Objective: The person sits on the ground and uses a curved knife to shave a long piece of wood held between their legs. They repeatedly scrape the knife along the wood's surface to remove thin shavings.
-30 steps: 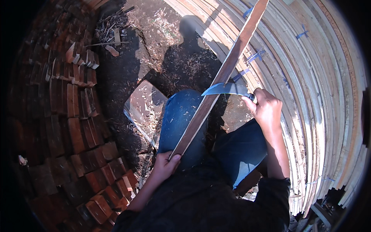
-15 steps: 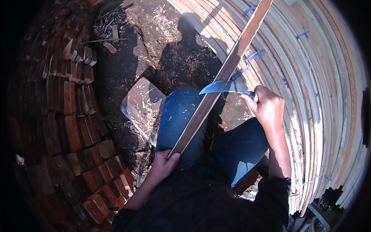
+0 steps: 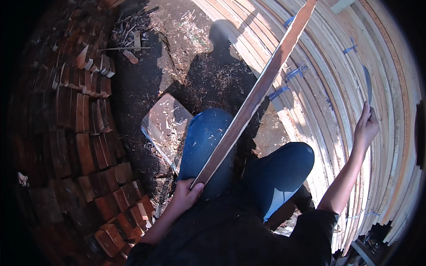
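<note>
Left fingers: the left hand is closed around the near end of a long wooden strip, low in the middle of the scene.
Right fingers: the right hand is raised out to the right, gripping the handle of a curved blade that points up and away from the strip.
Strip: it slants from the left hand over the left knee up to the far right, well apart from the blade.
Person: crouched, in blue trousers and a dark top, the right knee to the right of the strip.
Right side: a pile of pale split slats tied with blue bands.
Ground: dark soil strewn with shavings, a flat shiny sheet just left of the left knee.
Left side: stacked red bricks in shade.
</note>
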`<action>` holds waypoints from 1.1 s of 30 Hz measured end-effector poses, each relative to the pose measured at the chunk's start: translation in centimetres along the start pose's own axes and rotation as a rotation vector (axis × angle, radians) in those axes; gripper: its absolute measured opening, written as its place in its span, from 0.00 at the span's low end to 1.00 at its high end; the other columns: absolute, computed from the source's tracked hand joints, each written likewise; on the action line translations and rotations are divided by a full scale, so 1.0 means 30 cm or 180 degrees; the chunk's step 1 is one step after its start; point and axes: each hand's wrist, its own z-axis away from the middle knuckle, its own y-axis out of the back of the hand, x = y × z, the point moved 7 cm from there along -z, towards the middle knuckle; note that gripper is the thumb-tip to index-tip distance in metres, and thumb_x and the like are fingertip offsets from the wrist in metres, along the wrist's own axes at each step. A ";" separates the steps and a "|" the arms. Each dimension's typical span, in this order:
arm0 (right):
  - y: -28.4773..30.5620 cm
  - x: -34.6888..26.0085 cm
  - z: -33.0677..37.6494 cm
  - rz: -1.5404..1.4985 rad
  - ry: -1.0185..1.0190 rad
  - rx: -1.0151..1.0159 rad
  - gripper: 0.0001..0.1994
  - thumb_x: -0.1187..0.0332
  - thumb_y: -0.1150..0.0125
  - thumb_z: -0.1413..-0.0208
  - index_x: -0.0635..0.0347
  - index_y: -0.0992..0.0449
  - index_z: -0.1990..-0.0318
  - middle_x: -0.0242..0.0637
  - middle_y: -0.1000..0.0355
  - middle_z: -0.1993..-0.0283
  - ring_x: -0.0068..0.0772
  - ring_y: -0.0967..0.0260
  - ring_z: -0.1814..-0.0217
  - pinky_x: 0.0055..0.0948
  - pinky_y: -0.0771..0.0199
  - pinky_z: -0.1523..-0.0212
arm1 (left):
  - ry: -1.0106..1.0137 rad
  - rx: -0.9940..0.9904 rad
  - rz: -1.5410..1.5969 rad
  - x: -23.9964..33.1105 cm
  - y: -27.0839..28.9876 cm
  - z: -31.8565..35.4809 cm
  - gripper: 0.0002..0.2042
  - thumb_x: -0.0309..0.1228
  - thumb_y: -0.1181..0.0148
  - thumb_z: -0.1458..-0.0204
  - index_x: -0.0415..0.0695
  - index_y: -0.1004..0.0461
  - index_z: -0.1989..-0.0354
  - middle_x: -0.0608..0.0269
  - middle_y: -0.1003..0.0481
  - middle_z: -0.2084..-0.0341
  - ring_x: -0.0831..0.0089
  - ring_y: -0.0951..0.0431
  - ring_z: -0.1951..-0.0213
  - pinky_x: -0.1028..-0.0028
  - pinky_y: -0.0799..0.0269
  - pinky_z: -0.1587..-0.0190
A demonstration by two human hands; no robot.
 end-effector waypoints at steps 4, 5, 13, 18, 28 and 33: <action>-0.118 -0.307 0.295 -0.0116 0.0974 -0.1330 0.17 0.56 0.33 0.48 0.63 0.27 0.74 0.44 0.32 0.83 0.47 0.30 0.81 0.38 0.33 0.79 | 0.0293 -0.0170 0.0354 -0.035 -0.019 -0.008 0.21 0.40 0.47 0.39 0.37 0.30 0.80 0.70 0.34 0.90 0.83 0.35 0.85 0.77 0.41 0.82; -0.151 -0.374 0.369 -0.0341 0.1337 -0.1427 0.19 0.54 0.31 0.50 0.61 0.28 0.77 0.41 0.33 0.84 0.46 0.32 0.83 0.37 0.33 0.80 | 0.0253 -0.0155 0.0355 -0.037 -0.027 -0.007 0.20 0.40 0.47 0.39 0.37 0.30 0.80 0.70 0.34 0.90 0.83 0.34 0.85 0.77 0.41 0.82; -0.254 -0.458 0.380 -0.0194 0.1883 -0.1223 0.23 0.48 0.33 0.52 0.59 0.29 0.79 0.35 0.34 0.86 0.37 0.31 0.84 0.33 0.31 0.82 | 0.0134 0.0109 0.0080 -0.017 -0.009 0.003 0.19 0.40 0.46 0.40 0.36 0.29 0.77 0.69 0.33 0.90 0.82 0.33 0.84 0.77 0.39 0.81; -0.211 -0.021 0.054 0.0140 -0.0183 -0.0533 0.26 0.49 0.44 0.39 0.67 0.29 0.76 0.47 0.37 0.86 0.43 0.40 0.85 0.37 0.36 0.77 | 0.0103 0.0012 0.0129 -0.019 -0.016 0.009 0.19 0.39 0.45 0.40 0.36 0.29 0.77 0.69 0.33 0.89 0.83 0.33 0.84 0.77 0.39 0.81; -0.194 -0.406 0.434 -0.0533 0.1239 -0.1763 0.21 0.53 0.31 0.51 0.60 0.32 0.80 0.40 0.33 0.83 0.43 0.33 0.83 0.37 0.34 0.81 | 0.0172 -0.0138 0.0203 -0.008 -0.025 -0.003 0.18 0.38 0.46 0.40 0.36 0.30 0.78 0.69 0.33 0.89 0.83 0.34 0.85 0.77 0.40 0.81; -0.229 -0.455 0.479 -0.0556 0.1536 -0.1957 0.23 0.50 0.35 0.48 0.58 0.33 0.80 0.37 0.35 0.84 0.40 0.33 0.84 0.36 0.33 0.82 | 0.0022 0.0003 0.0048 -0.018 -0.012 -0.002 0.19 0.39 0.47 0.40 0.36 0.30 0.78 0.69 0.33 0.90 0.82 0.33 0.85 0.77 0.40 0.81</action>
